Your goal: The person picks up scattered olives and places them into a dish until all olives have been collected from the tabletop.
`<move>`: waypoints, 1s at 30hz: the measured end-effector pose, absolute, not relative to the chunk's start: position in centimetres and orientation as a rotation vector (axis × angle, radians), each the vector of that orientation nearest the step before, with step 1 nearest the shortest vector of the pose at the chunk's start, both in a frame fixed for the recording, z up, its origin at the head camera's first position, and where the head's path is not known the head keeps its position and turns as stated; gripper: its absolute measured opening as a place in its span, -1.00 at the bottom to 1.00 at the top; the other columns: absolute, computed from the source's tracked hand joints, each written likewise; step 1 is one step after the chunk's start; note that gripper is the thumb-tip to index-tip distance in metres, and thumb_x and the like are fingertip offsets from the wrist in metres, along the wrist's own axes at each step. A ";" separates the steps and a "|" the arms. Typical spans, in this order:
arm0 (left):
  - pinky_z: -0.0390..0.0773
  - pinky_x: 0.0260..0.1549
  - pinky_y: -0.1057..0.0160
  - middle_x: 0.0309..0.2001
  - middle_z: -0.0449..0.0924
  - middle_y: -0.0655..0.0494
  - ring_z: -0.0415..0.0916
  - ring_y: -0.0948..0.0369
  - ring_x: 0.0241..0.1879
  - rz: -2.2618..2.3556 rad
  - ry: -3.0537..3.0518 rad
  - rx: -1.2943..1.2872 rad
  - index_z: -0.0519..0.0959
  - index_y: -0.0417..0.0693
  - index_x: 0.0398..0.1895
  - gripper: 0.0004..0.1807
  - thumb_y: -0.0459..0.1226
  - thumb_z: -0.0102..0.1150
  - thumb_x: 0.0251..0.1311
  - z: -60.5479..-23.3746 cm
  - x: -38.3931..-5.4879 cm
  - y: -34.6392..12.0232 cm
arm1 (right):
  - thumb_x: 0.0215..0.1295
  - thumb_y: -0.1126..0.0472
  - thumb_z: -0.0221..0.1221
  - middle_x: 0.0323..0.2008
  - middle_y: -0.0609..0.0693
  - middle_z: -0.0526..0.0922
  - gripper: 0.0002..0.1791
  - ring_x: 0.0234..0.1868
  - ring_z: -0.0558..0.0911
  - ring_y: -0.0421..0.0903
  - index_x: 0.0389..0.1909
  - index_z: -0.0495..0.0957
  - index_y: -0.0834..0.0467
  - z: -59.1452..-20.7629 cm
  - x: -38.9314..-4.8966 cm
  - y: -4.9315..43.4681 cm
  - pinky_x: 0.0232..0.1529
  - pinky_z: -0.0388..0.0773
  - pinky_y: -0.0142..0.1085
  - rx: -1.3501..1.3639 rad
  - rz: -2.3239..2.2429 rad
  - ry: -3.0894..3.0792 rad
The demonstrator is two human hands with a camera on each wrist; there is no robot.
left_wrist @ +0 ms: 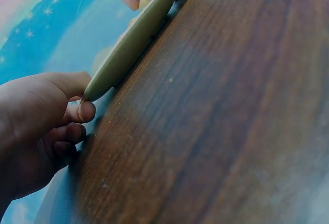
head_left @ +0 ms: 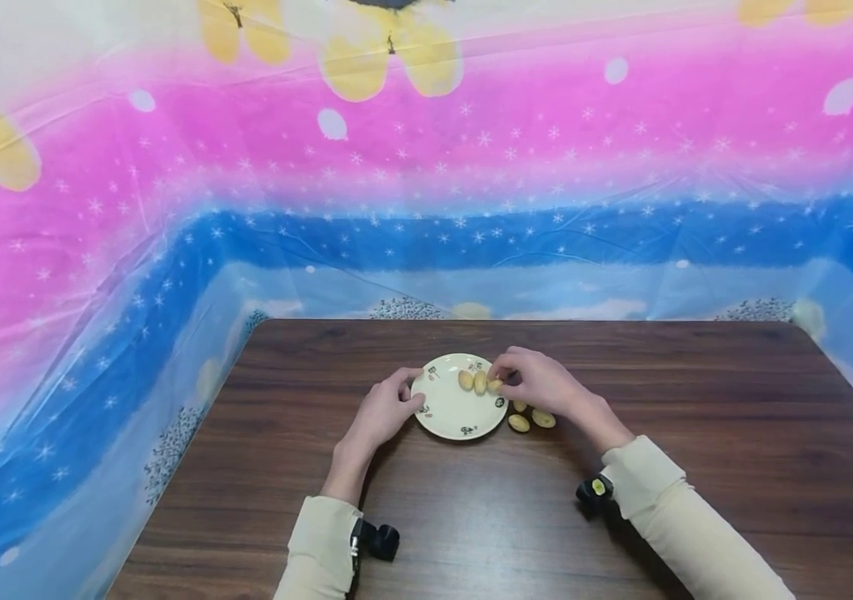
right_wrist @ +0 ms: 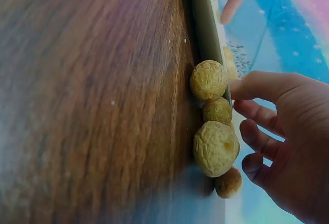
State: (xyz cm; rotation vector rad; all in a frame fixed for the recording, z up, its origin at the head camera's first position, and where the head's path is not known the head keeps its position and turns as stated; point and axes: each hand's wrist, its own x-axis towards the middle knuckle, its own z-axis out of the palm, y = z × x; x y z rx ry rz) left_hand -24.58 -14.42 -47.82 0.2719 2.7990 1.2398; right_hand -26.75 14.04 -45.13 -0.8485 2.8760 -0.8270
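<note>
A round cream plate (head_left: 451, 417) with small printed motifs lies on the table. My left hand (head_left: 385, 408) pinches its left rim between thumb and fingers, seen edge-on in the left wrist view. Over the plate's right side, my right hand (head_left: 539, 382) pinches a small yellowish potato (head_left: 495, 386), partly covered by the fingertips. Two more potatoes, one at the left (head_left: 466, 380) and one in the middle (head_left: 480, 382), sit beside it on the plate. Several wrinkled potatoes (right_wrist: 216, 148) lie on the table by the plate's right edge, under the right hand.
The dark wood-grain table (head_left: 471, 517) stretches around the plate on all sides. A pink and blue patterned cloth (head_left: 434, 167) hangs behind and beside the table. Black wrist cameras are strapped at both cuffs, the left one (head_left: 381, 542) and the right one (head_left: 593, 493).
</note>
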 end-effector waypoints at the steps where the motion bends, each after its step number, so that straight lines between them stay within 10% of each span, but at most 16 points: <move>1: 0.29 -0.45 0.24 -0.48 0.40 0.15 0.24 0.22 -0.57 1.244 2.798 0.273 0.48 0.06 0.32 -0.51 -0.17 0.15 0.32 -47.8 -24.6 -14.4 | 0.25 0.15 0.32 -0.22 -0.16 0.58 -0.82 -0.26 0.54 -0.19 -0.13 0.69 -0.06 -45.2 -26.8 14.0 -0.20 0.49 -0.22 -0.856 -0.833 2.869; 30: 0.28 -0.46 0.25 -0.50 0.38 0.17 0.21 0.24 -0.58 1.245 2.811 0.289 0.48 0.07 0.31 -0.51 -0.15 0.14 0.31 -47.9 -24.6 -14.4 | 0.29 0.18 0.29 -0.17 -0.09 0.61 -0.81 -0.27 0.56 -0.20 -0.09 0.69 0.02 -45.1 -26.9 18.6 -0.22 0.49 -0.23 -0.766 -0.947 2.908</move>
